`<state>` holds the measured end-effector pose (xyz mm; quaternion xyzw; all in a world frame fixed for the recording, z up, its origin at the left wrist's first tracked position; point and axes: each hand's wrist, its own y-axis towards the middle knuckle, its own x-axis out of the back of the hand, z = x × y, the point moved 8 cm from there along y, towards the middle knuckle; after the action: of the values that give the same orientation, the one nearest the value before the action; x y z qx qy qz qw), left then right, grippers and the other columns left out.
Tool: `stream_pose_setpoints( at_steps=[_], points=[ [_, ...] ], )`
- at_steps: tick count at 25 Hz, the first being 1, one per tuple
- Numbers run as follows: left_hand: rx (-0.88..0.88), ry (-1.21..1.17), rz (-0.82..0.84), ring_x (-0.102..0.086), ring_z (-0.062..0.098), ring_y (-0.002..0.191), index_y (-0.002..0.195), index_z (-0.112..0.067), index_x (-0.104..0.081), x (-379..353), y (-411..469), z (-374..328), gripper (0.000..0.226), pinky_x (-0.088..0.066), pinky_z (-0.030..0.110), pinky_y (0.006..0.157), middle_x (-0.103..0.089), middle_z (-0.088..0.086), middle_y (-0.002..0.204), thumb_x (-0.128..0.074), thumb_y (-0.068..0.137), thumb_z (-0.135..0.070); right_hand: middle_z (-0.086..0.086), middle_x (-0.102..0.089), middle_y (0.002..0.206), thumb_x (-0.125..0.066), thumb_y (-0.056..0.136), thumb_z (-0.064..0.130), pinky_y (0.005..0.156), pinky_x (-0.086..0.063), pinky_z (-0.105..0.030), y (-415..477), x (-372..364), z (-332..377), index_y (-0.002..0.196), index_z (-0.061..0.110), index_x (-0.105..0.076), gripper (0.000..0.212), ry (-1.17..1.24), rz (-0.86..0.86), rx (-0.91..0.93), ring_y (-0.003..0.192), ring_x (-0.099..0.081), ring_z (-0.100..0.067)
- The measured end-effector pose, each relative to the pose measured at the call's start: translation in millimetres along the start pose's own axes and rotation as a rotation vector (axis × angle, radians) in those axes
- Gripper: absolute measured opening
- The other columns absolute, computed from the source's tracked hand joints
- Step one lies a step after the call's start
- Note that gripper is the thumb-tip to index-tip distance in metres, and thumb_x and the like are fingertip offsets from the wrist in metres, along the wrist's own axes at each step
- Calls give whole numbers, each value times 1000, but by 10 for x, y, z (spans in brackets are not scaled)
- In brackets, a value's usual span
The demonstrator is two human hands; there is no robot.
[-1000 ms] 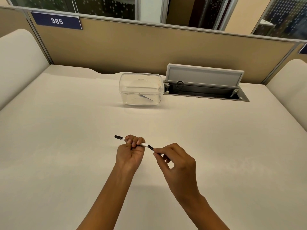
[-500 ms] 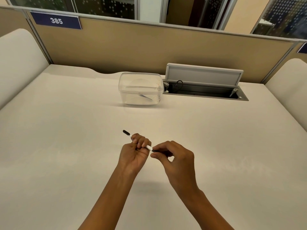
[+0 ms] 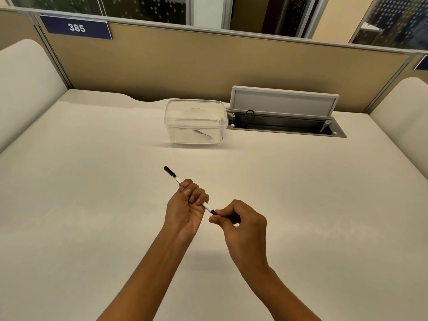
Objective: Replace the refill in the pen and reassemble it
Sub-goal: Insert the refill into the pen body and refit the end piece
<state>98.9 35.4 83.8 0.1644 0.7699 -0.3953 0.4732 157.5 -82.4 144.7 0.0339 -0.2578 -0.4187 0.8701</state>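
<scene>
1. Head view looks down on a wide cream desk [image 3: 92,181], and I see it bare across most of its top.
2. Behind the desk I see a tan partition [image 3: 208,63] with a dark blue plate reading 385 [image 3: 76,27] at its upper left; above the partition there are glass panes with dotted patterns.
3. Rounded cream panels close off the desk on both sides; I point at the left one [image 3: 25,89].
4. At the back of the desk I see a clear plastic box [image 3: 195,121] standing upright, with a thin dark item lying inside it that I cannot identify.
5. Just beside the box on its right I see an open cable hatch [image 3: 284,123] with its grey flap raised and a dark cable loop inside.
6. My left hand [image 3: 185,209] is curled into a fist around the middle of the pen [image 3: 177,179], palm toward the camera, above the desk's centre.
7. The pen runs diagonally: its black far end sticks out past the left knuckles toward the box, and its white barrel emerges below the fingers toward the right.
8. My right hand [image 3: 243,224] is pinched shut on the pen's near black end, thumb and forefinger together over it, so that tip is mostly hidden.
9. Both hands are close together, joined only by the pen, and well apart from the box.
</scene>
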Motion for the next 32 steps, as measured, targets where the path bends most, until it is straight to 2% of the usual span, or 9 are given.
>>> stream_pose_setpoints(
  at_steps=[4, 11, 14, 18, 20, 23, 25, 27, 32],
  points=[
    [-45, 13, 9, -30, 7, 34, 67, -15, -38, -48, 20, -43, 39, -29, 16, 36, -34, -6, 44, -20, 94, 6, 8, -68, 64, -77, 74, 8, 59, -50, -11, 17, -65, -170, 72, 9, -69, 8, 165, 18, -268, 62, -64, -4],
    [-165, 190, -9, -29, 5, 34, 67, -16, -38, -78, 12, -57, 43, -28, 15, 38, -35, -8, 42, -14, 91, 11, -7, -60, 57, -66, 85, 9, 50, -42, -26, -156, -251, -498, 68, 4, -69, 19, 583, 56, -763, 48, -47, -18],
    [-193, 207, -18, -29, 5, 35, 67, -16, -38, -82, -9, -65, 43, -28, 16, 38, -35, -8, 42, -15, 92, 10, -4, -65, 62, -67, 85, 13, 55, -46, -24, -126, -198, -439, 74, 6, -69, 14, 385, 21, -625, 50, -53, -13],
    [-232, 206, -15, -29, 6, 36, 66, -16, -39, -163, -55, -101, 41, -30, 17, 39, -35, -7, 44, -19, 93, 8, 4, -66, 70, -62, 88, 14, 58, -45, -10, 10, -53, -61, 78, 12, -65, 10, -106, -46, -18, 64, -59, -9],
    [-229, 211, -6, -29, 6, 36, 65, -16, -39, -200, -63, -78, 41, -30, 17, 39, -35, -7, 44, -19, 93, 7, 1, -62, 68, -51, 89, 12, 56, -41, -11, 40, -84, -3, 76, 11, -61, 17, -263, -35, 111, 60, -53, -9],
    [-221, 258, 22, -29, 6, 37, 66, -16, -38, -271, -61, -38, 42, -30, 17, 39, -35, -8, 44, -16, 94, 7, 5, -51, 56, -42, 91, 3, 50, -34, -13, 78, -126, -102, 63, 14, -53, 32, -188, 7, -89, 50, -42, -7],
    [-225, 297, 38, -28, 5, 37, 66, -15, -38, -329, -64, -53, 43, -30, 16, 39, -35, -8, 44, -15, 95, 5, 2, -47, 52, -40, 97, 10, 51, -33, -22, 81, -195, -243, 58, 15, -51, 41, 113, 108, -409, 47, -38, -10],
    [-219, 281, 53, -28, 6, 37, 67, -15, -39, -372, -65, -86, 42, -30, 17, 40, -35, -8, 44, -16, 96, 5, 1, -49, 51, -38, 100, 23, 49, -35, -24, 57, -254, -274, 58, 15, -56, 46, 348, 204, -577, 46, -39, -11],
    [-185, 168, 83, -28, 7, 37, 66, -16, -38, -454, -20, -176, 42, -30, 17, 40, -35, -7, 44, -16, 92, 9, 8, -65, 64, -50, 95, 23, 52, -43, -13, 130, 25, 15, 80, 13, -67, 25, 63, 82, -121, 53, -56, -8]
  ],
)
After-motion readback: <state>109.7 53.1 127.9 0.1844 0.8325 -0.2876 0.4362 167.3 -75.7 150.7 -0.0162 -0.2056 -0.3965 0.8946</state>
